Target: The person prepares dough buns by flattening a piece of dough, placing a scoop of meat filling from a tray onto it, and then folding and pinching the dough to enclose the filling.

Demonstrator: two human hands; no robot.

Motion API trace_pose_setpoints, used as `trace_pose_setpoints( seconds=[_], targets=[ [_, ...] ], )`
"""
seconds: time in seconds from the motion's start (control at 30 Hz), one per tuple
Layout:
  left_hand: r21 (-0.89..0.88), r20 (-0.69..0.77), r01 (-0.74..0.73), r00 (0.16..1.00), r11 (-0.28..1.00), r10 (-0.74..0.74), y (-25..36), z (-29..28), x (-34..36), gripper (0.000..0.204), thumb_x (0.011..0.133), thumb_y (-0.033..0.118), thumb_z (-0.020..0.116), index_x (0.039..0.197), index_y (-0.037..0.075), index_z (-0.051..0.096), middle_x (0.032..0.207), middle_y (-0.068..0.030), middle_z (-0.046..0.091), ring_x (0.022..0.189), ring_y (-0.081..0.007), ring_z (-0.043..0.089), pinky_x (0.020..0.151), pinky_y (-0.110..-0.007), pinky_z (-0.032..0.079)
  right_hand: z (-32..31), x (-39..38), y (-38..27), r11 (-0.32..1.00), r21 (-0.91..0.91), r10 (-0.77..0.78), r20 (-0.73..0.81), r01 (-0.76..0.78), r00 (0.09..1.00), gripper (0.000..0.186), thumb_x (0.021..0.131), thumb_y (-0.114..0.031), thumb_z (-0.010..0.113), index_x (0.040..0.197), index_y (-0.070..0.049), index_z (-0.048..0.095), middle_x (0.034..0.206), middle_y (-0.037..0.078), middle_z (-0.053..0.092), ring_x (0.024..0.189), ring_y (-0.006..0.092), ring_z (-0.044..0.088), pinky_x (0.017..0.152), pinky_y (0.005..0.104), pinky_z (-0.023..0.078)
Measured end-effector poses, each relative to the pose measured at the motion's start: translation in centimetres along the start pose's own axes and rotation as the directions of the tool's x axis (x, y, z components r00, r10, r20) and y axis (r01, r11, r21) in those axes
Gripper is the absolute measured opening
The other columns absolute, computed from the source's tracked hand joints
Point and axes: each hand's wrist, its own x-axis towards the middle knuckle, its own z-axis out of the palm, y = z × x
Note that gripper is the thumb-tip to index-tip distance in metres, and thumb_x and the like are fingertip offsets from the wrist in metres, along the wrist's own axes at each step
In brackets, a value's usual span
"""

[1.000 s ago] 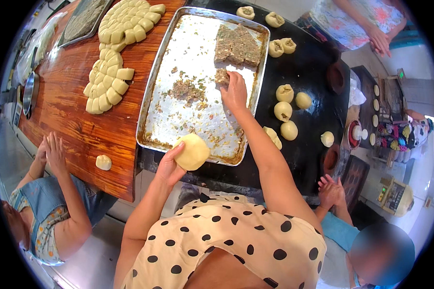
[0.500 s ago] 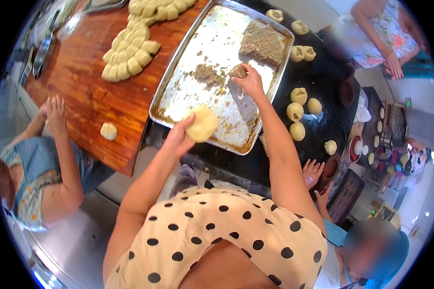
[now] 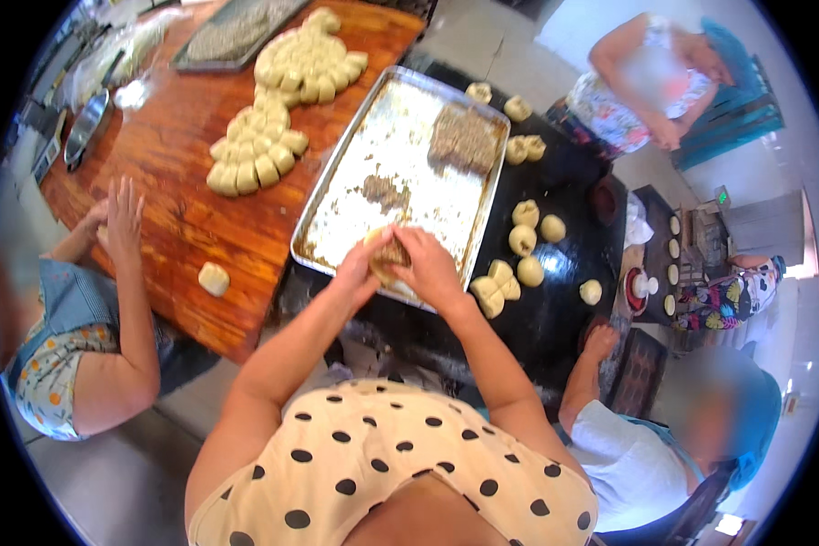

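My left hand [image 3: 358, 273] is closed around a flattened round of pale dough, its edge partly hidden by the fingers. In the middle of the dough sits a lump of brown crumbly filling [image 3: 391, 255]. My right hand [image 3: 429, 266] is closed over that filling from the right, its fingertips meeting the left hand's. Both hands are above the near end of a metal tray [image 3: 337, 202]. A thick slab of the same filling [image 3: 466, 141] lies in its far right corner, and loose crumbs [image 3: 387, 192] are scattered near its middle.
Several filled dough balls [image 3: 522, 240] dot the black worktop on the right. Cut dough pieces [image 3: 257, 150] cluster on the wooden table, with one piece [image 3: 214, 279] apart. People work at left, right and far right. A second tray [image 3: 237, 32] stands at the back.
My right hand has come from the tray's crumbs to the dough, bringing filling onto it. My left hand has moved slightly right. The view has shifted, and the right-hand co-worker's arm has moved.
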Motion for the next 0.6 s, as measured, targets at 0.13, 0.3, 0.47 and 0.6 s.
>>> trace_pose_setpoints(
  seconds=[0.13,0.3,0.47,0.6],
  targets=[
    [-0.061,-0.041,-0.023,0.999,0.998,0.020,1.4,1.8,-2.2,0.031,0.096,0.022,0.058,0.123,0.006,0.056,0.115,-0.0099,0.064,0.107,-0.0215,0.063,0.093,-0.038,0.052,-0.9,-1.4,-2.9,0.995,0.100,0.036,-0.308,-0.005,0.951,0.056,0.089,-0.031,0.067,0.136,-0.006,0.050,0.138,0.019,0.048,0.122,0.0348,0.052,0.101,0.0395,0.043],
    [-0.262,0.051,0.114,0.993,0.958,-0.104,1.7,4.8,-3.1,0.031,0.096,0.023,0.059,0.122,0.005,0.055,0.118,-0.0104,0.063,0.111,-0.0232,0.061,0.098,-0.041,0.050,3.3,-2.0,-2.3,0.269,0.959,0.588,-0.236,0.088,0.774,0.049,0.100,-0.039,0.049,0.132,-0.002,0.051,0.130,0.012,0.054,0.121,0.0237,0.052,0.102,0.0356,0.041],
    [-0.185,0.030,0.031,0.999,0.982,-0.026,-0.3,5.6,-4.1,0.031,0.097,0.023,0.058,0.121,0.005,0.052,0.118,-0.0099,0.061,0.111,-0.0229,0.060,0.098,-0.040,0.049,2.7,-2.1,-5.4,-0.111,0.977,0.724,-0.047,0.183,0.688,0.045,0.099,-0.042,0.050,0.123,-0.004,0.057,0.115,0.008,0.062,0.107,0.0182,0.059,0.094,0.0321,0.046],
    [-0.021,0.025,-0.039,0.999,0.999,0.040,-1.0,6.6,-4.9,0.030,0.098,0.021,0.055,0.123,0.006,0.049,0.117,-0.0088,0.058,0.112,-0.0219,0.058,0.097,-0.039,0.049,2.8,-2.3,-5.0,0.002,0.987,0.791,-0.099,0.158,0.604,0.040,0.096,-0.038,0.058,0.115,-0.002,0.061,0.106,0.007,0.063,0.096,0.0181,0.061,0.085,0.0321,0.049]
  ],
)
